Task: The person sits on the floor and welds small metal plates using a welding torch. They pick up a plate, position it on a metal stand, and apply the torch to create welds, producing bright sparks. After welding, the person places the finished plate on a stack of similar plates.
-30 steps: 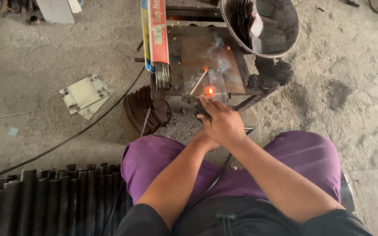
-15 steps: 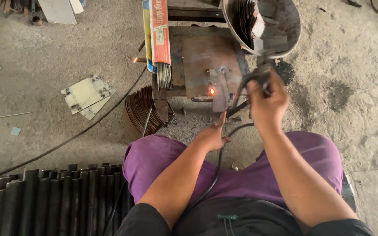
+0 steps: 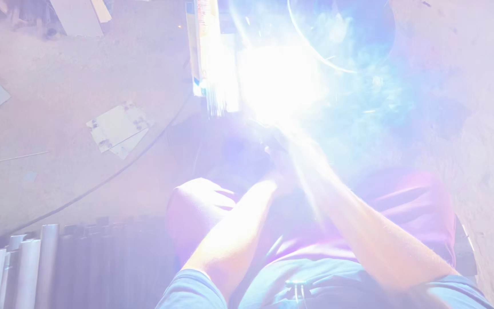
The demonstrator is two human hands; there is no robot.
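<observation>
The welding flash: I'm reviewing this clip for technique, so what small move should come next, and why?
Probably hold both hands steady near the arc rather than shift them: glare washes out the workpiece and the hands themselves, so any reposition would be blind.

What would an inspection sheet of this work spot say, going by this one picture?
Surface: bare, dusty concrete floor; the small work stand is lost in white glare.
Job's things: a pack of rods stands beside the glare; the workpiece is washed out.
Clutter: flat metal plates, a thin rod, a row of tubes.
Hands: left hand and right hand reach into the glare; grip not readable.
Cables: a dark cable crosses the floor.
Surroundings: the person sits, in purple trousers.
</observation>
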